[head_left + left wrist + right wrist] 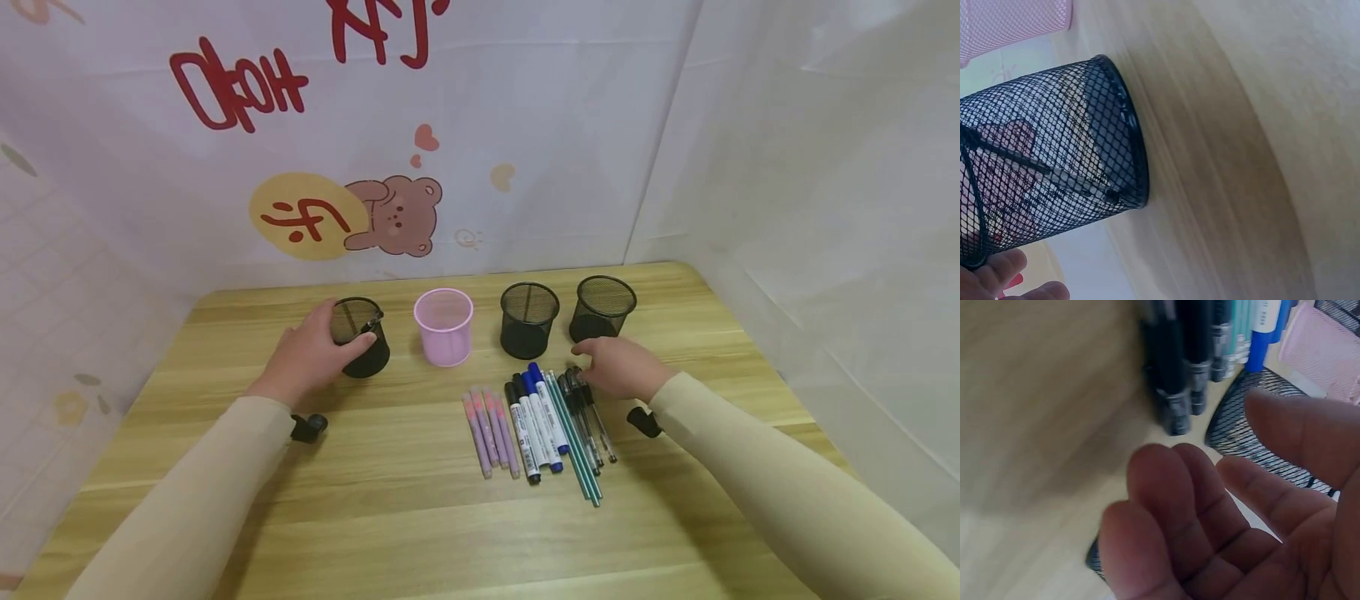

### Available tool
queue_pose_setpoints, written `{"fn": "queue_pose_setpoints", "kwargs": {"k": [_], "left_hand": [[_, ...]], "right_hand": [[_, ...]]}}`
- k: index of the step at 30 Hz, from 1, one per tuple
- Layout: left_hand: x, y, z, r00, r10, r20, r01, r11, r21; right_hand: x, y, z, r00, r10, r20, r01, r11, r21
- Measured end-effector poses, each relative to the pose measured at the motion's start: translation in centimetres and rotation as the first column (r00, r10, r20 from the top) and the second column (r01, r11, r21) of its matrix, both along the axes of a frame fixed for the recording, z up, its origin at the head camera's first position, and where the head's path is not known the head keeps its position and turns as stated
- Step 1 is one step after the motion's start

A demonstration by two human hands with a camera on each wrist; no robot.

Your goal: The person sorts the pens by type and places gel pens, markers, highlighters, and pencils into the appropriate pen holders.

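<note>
A: From the head view, where are the hands?
B: The left hand grips the leftmost black mesh cup, steadying it on the desk. The right hand hovers over the black pens, holding nothing.

A: Left wrist view?
B: The mesh cup fills it, fingertips at its rim.

A: Right wrist?
B: Fingers loosely curled and empty, just above the black pens, likely ready to pick.
</note>
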State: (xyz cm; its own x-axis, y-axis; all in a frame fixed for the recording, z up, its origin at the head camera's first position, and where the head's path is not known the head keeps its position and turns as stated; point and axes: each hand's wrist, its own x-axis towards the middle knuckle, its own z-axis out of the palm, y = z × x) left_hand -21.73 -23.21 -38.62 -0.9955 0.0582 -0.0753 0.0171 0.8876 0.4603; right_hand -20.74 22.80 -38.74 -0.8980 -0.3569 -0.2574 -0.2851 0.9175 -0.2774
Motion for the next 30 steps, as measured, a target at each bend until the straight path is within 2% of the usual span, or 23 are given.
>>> {"fn": "queue_pose_setpoints", "kwargs": {"k": [5,9,14,20,25,30], "left_hand": [[-0.1,0.0,0.2,1.000,-0.013,0.009,0.013,1.000,-0.010],[-0.2,0.0,0.2,0.999,-0.036,-0.015,0.035,0.998,-0.047],[-0.4,-0.2,0.6,0.996,-0.076,-0.040,0.071,0.992,-0.107],[-1.0,-0.1,0.9,0.992,-0.122,-0.046,0.115,0.986,-0.122],[-1.1,0.1,0.6,0.991,-0.125,-0.041,0.120,0.987,-0.108],[-1.3,0.2,0.0,0.991,-0.117,-0.063,0.110,0.987,-0.114]], "right_hand": [[-0.2,0.8,-1.1,0.998,0.010,0.056,-0.009,1.000,-0.002],[-0.3,1.2,-1.8,0.999,0.033,0.037,-0.033,0.999,0.007],[-0.4,1.1,-1.8,0.998,0.028,0.049,-0.029,1.000,0.011],[-0.5,1.0,-1.8,0.998,0.012,0.063,-0.013,1.000,0.008],[-0.4,0.8,-1.7,0.998,0.001,0.065,-0.001,1.000,0.006],[-0.3,0.8,-1.6,0.997,-0.009,0.070,0.010,1.000,-0.003]]}}
